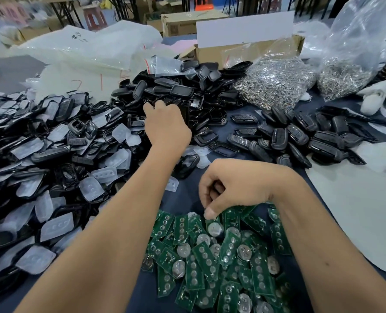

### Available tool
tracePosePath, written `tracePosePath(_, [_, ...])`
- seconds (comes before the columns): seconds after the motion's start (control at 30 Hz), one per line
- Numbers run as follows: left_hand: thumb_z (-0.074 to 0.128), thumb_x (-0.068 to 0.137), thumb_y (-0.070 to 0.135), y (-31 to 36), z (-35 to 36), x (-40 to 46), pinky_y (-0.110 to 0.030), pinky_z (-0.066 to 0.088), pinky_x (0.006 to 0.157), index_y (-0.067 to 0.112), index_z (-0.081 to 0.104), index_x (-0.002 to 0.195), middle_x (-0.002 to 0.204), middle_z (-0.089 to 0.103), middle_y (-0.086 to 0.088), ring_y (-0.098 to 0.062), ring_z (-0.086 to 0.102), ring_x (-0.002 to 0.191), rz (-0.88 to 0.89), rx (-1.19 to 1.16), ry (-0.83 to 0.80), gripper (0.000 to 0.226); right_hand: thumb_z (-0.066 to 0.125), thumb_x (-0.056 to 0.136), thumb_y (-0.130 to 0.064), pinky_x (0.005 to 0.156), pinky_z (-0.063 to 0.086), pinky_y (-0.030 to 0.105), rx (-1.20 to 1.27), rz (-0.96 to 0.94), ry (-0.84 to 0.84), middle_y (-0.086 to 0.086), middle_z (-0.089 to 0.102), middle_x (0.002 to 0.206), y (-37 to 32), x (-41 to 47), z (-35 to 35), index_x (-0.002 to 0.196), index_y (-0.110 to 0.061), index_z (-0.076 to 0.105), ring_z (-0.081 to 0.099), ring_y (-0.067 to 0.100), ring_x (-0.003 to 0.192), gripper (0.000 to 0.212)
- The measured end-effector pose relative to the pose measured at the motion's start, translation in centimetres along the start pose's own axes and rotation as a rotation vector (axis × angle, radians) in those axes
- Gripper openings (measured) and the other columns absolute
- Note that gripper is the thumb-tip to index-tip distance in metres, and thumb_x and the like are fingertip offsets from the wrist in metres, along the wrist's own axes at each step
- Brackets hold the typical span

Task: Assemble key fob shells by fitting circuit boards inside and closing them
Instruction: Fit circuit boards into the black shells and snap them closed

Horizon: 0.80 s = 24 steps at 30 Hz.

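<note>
Head view, single entry.

Item 1: circuit boards (pixel 212 256), green, heaped loose on the surface (pixel 183 199) nearest me. My right hand (pixel 239 186) pinches one circuit board (pixel 213 227) at its top end between thumb and fingertips; that grip is narrow and closed on the board's edge. I judge these light, stiff and thin, with round metal cells on some faces; best taken by the long edges, not by the cell or the contact dots, which look easy to smudge or scratch.

Item 2: black shell halves (pixel 180 91), piled at centre. My left hand (pixel 165 123) reaches into this pile, fingers curled downward; I cannot tell whether it holds a shell. Likely light, rigid, glossy plastic, somewhat slippery; take by the rim.

Item 3: translucent button pads (pixel 56 227), soft-looking, mixed with black frames at left.

Item 4: closed fobs (pixel 300 136), grouped at right.

Containers: clear bags (pixel 278 82) hold silver metal rings or clips; cardboard box (pixel 244 50) behind, contents hidden; white bags (pixel 86 48) at left rear, contents unclear.
</note>
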<state>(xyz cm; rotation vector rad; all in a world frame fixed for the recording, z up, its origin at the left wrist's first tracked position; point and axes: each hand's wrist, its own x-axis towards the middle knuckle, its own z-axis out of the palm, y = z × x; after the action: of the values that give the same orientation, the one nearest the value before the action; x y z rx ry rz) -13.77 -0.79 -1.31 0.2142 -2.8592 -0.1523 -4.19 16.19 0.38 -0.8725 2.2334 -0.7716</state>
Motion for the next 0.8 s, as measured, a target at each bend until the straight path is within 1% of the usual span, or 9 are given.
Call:
tracePosePath(0.1, [0.061,0.085,0.016,-0.2,-0.2,-0.1,-0.031,0.034,0.086,0.016,0.072,0.101,0.112,0.063,-0.008,-0.035,0.047,0.117,0.029,-0.013,-0.001,0.020,0.077,0.094,-0.020,0.063,0.048,0.017,0.123,-0.054,0.189,-0.011,0.066,0.072,0.1,0.2,-0.2,0.084,-0.019,0.068,0.056,0.001,0.063,0.014])
tracePosePath(0.17, [0.061,0.082,0.010,-0.2,-0.3,-0.6,-0.037,0.044,0.090,0.015,0.072,0.096,0.104,0.069,-0.007,-0.034,0.048,0.115,0.036,-0.088,0.013,0.019,0.067,0.101,-0.012,0.070,0.058,0.030,0.315,-0.071,0.351,0.002,0.068,0.081,0.1,0.9,0.2,0.089,-0.008,0.060,0.065,0.010,0.072,0.014])
tracePosePath(0.27, [0.063,0.078,0.005,-0.2,-0.5,-1.2,-0.039,0.045,0.090,0.018,0.066,0.091,0.099,0.071,-0.005,-0.032,0.046,0.114,0.026,-0.226,0.030,0.019,0.056,0.106,-0.004,0.065,0.064,0.039,0.650,-0.104,0.533,0.016,0.063,0.090,0.1,1.8,0.7,0.092,-0.003,0.051,0.074,0.026,0.083,0.014])
tracePosePath(0.33, [0.065,0.079,0.010,-0.4,-0.5,-1.2,-0.033,0.038,0.088,0.021,0.062,0.104,0.108,0.066,-0.005,-0.031,0.046,0.115,0.045,-0.198,0.032,0.028,0.050,0.106,-0.002,0.058,0.062,0.038,0.847,-0.111,0.622,0.026,0.068,0.097,0.2,2.2,0.7,0.089,-0.009,0.049,0.077,0.032,0.085,0.018])
tracePosePath(0.4, [0.067,0.082,0.014,-0.7,-0.2,-0.9,-0.035,0.035,0.093,0.026,0.061,0.124,0.124,0.058,-0.007,-0.033,0.041,0.122,0.083,-0.143,0.027,0.044,0.046,0.104,0.000,0.053,0.059,0.034,0.968,-0.096,0.726,0.033,0.071,0.103,0.5,2.6,0.5,0.081,-0.010,0.045,0.076,0.036,0.082,0.025])
tracePosePath(0.5, [0.070,0.088,0.020,-1.0,0.1,-0.5,-0.041,0.033,0.102,0.035,0.064,0.133,0.134,0.051,-0.003,-0.033,0.035,0.130,0.162,-0.123,-0.005,0.048,0.048,0.102,-0.004,0.047,0.054,0.029,0.995,-0.022,0.837,0.026,0.073,0.089,1.3,3.2,0.6,0.082,-0.004,0.051,0.071,0.030,0.069,0.020])
tracePosePath(0.63, [0.072,0.094,0.041,-1.4,0.1,-0.2,-0.042,0.038,0.102,0.028,0.072,0.125,0.128,0.059,-0.006,-0.033,0.039,0.128,0.171,-0.123,0.008,0.034,0.060,0.106,-0.025,0.044,0.038,0.022,0.934,0.080,0.918,0.000,0.056,0.069,2.6,4.0,0.7,0.079,-0.011,0.055,0.049,0.014,0.058,0.032])
tracePosePath(0.7, [0.063,0.099,0.043,-1.5,0.1,-0.3,-0.041,0.040,0.098,0.023,0.075,0.117,0.119,0.062,-0.009,-0.034,0.042,0.123,0.156,-0.176,0.040,0.029,0.060,0.105,-0.012,0.047,0.040,0.021,0.942,0.052,0.932,-0.002,0.057,0.068,2.8,4.4,0.8,0.081,-0.010,0.063,0.049,0.011,0.060,0.025])
tracePosePath(0.8, [0.049,0.106,0.036,-1.4,-0.5,-1.1,-0.038,0.039,0.094,0.019,0.075,0.107,0.105,0.066,-0.009,-0.033,0.051,0.112,0.137,-0.369,0.104,0.031,0.059,0.097,0.009,0.052,0.044,0.020,0.859,0.020,0.982,0.005,0.064,0.083,2.9,4.6,1.0,0.101,-0.010,0.070,0.054,0.009,0.061,0.022])
